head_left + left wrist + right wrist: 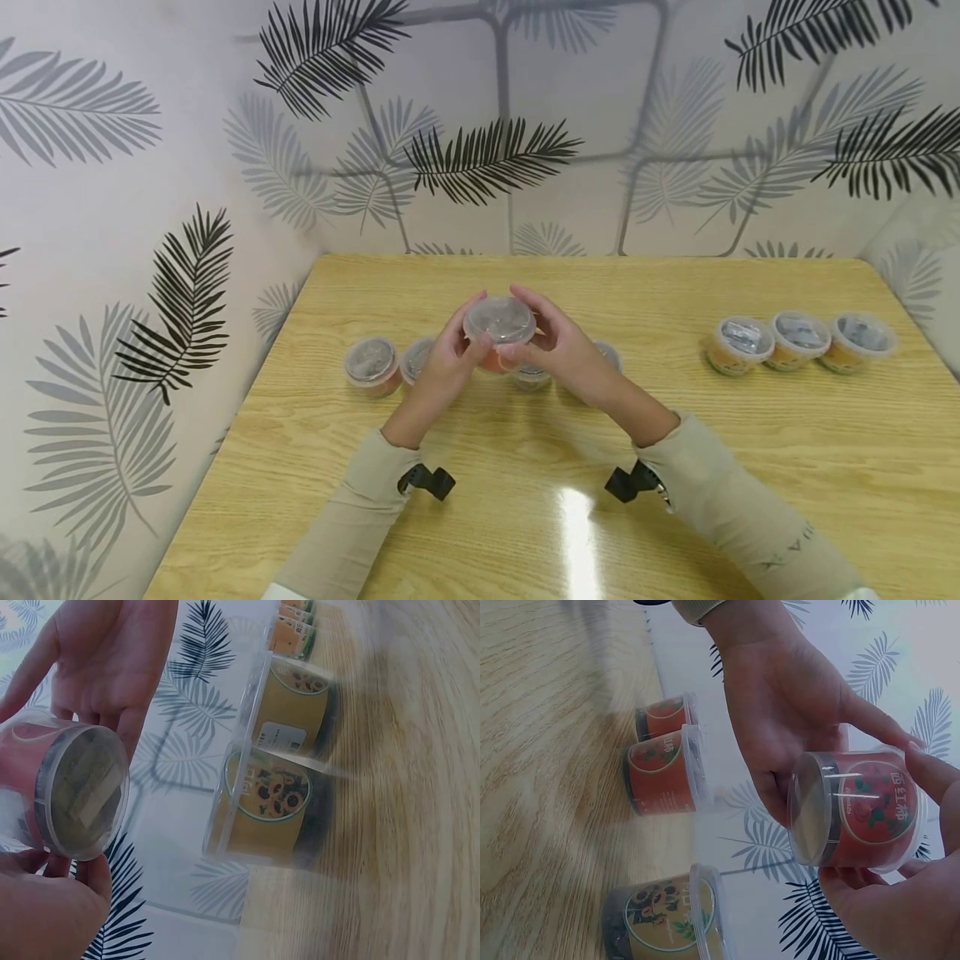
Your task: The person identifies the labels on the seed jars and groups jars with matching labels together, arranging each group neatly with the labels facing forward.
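Held up over the table is a round clear plastic tub (500,321) with a see-through lid and a red tomato label, which shows in the right wrist view. My left hand (444,364) grips its left side, the thumb at the front near the lid. On the opposite side my right hand (566,354) holds it, the thumb also at the front. The left wrist view shows the tub's bottom (86,793), a grey disc with a pale rectangular patch.
Two lidded tubs with red labels (664,771) stand left of the hands. Behind and beside my right hand are a tub (532,379) and another tub (609,354) with yellow-brown labels. Three orange-yellow tubs (798,337) line the table's right side. A leaf-patterned wall (457,83) backs the wooden table (480,533).
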A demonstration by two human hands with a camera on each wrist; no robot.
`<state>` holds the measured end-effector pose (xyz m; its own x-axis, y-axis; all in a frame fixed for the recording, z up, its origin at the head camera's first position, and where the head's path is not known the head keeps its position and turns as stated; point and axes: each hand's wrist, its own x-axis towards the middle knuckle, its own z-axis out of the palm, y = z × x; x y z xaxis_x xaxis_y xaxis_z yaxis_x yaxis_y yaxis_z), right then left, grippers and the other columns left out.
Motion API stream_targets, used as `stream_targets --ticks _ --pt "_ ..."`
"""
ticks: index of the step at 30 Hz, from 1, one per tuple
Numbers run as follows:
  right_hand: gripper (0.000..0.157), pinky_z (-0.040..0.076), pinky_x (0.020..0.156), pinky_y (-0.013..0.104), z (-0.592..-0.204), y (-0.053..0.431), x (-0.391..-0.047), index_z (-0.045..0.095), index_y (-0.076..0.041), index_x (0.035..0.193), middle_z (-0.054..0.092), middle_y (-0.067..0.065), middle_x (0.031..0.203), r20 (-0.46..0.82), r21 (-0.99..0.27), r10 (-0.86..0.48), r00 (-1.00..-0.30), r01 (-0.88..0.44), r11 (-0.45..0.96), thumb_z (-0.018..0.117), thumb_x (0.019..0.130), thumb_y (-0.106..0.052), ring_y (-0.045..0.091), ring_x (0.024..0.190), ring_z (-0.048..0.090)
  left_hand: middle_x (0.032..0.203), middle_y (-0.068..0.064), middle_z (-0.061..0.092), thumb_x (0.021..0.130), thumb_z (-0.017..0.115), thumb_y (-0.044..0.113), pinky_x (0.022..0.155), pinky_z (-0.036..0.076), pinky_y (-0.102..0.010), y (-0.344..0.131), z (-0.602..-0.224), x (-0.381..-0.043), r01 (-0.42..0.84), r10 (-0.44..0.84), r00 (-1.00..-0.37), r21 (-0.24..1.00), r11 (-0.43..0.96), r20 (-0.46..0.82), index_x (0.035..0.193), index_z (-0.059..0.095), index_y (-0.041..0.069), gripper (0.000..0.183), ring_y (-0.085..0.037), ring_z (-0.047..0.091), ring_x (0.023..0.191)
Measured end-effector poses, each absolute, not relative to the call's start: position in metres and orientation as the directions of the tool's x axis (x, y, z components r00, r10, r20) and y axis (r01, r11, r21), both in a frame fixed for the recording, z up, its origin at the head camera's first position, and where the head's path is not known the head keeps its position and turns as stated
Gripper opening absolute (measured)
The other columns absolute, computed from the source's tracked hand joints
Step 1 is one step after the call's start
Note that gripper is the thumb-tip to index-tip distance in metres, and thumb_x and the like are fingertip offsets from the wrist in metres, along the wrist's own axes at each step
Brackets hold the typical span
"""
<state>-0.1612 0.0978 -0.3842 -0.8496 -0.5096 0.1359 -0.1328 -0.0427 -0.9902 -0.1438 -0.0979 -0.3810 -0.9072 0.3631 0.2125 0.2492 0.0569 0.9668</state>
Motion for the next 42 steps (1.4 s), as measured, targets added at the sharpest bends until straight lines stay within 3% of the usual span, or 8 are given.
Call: stream_targets --ticks 3,7,11,16,23,29,34,42 --pt "0.079 0.043 0.095 0.035 -0.386 0.098 -0.162 0.023 -0.021 0.147 0.031 0.002 0.143 0.138 -0.990 -0.505 -0.852 -0.122 -0.064 0.070 0.085 -0.021 0.021 0.127 0.040 0.142 -0.018 0.032 0.082 0.051 0.060 0.103 0.034 -0.038 -0.100 -0.382 -0.145 0.246 0.336 -0.917 0.968 0.056 0.213 0.147 0.019 0.002 0.092 -0.026 0.035 0.128" --pt "0.070 0.041 0.097 0.033 -0.387 0.099 -0.163 0.026 -0.018 0.146 0.031 0.003 0.143 0.164 -0.987 -0.488 -0.858 -0.139 -0.086 0.065 0.088 -0.015 0.023 0.128 0.038 0.138 -0.017 0.034 0.094 0.049 0.034 0.098 0.039 -0.031 -0.103 -0.383 -0.147 0.248 0.289 -0.930 0.968 0.029 0.229 0.144 0.024 0.000 0.065 -0.025 0.039 0.122" --pt "0.064 0.037 0.100 0.028 -0.387 0.099 -0.163 0.029 -0.013 0.145 0.031 0.003 0.144 0.201 -0.980 -0.461 -0.864 -0.180 -0.089 0.062 0.091 -0.013 0.023 0.129 0.035 0.139 -0.015 0.034 0.099 0.045 0.012 0.095 0.041 -0.029 -0.105 -0.384 -0.147 0.262 0.262 -0.933 0.965 0.023 0.247 0.142 0.027 -0.001 0.048 -0.025 0.040 0.120" --pt "0.063 0.038 0.099 0.028 -0.389 0.097 -0.162 0.032 -0.013 0.144 0.034 0.002 0.142 0.190 -0.982 -0.441 -0.877 -0.172 -0.082 0.063 0.089 -0.014 0.022 0.128 0.037 0.140 -0.014 0.034 0.099 0.044 0.012 0.096 0.041 -0.030 -0.108 -0.389 -0.146 0.259 0.263 -0.934 0.966 0.025 0.243 0.143 0.027 -0.001 0.049 -0.025 0.041 0.122" --pt "0.062 0.038 0.099 0.032 -0.391 0.092 -0.161 0.034 -0.012 0.143 0.034 0.004 0.142 0.150 -0.988 -0.437 -0.887 -0.153 -0.027 0.065 0.089 -0.016 0.024 0.127 0.038 0.137 -0.011 0.037 0.096 0.053 0.017 0.091 0.043 -0.025 -0.112 -0.405 -0.152 0.231 0.271 -0.938 0.973 0.028 0.215 0.146 0.025 0.008 0.058 -0.023 0.042 0.120" --pt "0.064 0.041 0.097 0.033 -0.401 0.086 -0.166 0.035 -0.016 0.142 0.032 0.004 0.142 0.121 -0.991 -0.464 -0.878 -0.136 0.000 0.066 0.087 -0.022 0.024 0.126 0.040 0.139 -0.016 0.034 0.096 0.050 0.009 0.094 0.042 -0.028 -0.117 -0.391 -0.141 0.178 0.273 -0.949 0.982 0.064 0.155 0.146 0.020 0.002 0.059 -0.028 0.041 0.123" --pt "0.064 0.037 0.101 0.037 -0.409 0.080 -0.168 0.037 -0.014 0.141 0.034 0.003 0.141 0.136 -0.990 -0.462 -0.876 -0.140 -0.027 0.069 0.085 -0.019 0.023 0.126 0.040 0.141 -0.016 0.034 0.096 0.053 0.010 0.098 0.039 -0.029 -0.123 -0.397 -0.138 0.195 0.254 -0.953 0.977 0.087 0.167 0.145 0.023 0.001 0.059 -0.026 0.041 0.125" --pt "0.062 0.033 0.103 0.042 -0.417 0.069 -0.159 0.040 -0.008 0.139 0.036 0.006 0.141 0.161 -0.984 -0.487 -0.858 -0.176 -0.016 0.069 0.085 -0.012 0.025 0.127 0.039 0.141 -0.016 0.031 0.094 0.055 0.011 0.101 0.036 -0.040 -0.133 -0.405 -0.121 0.185 0.231 -0.961 0.975 0.122 0.153 0.144 0.024 0.000 0.060 -0.028 0.039 0.125"
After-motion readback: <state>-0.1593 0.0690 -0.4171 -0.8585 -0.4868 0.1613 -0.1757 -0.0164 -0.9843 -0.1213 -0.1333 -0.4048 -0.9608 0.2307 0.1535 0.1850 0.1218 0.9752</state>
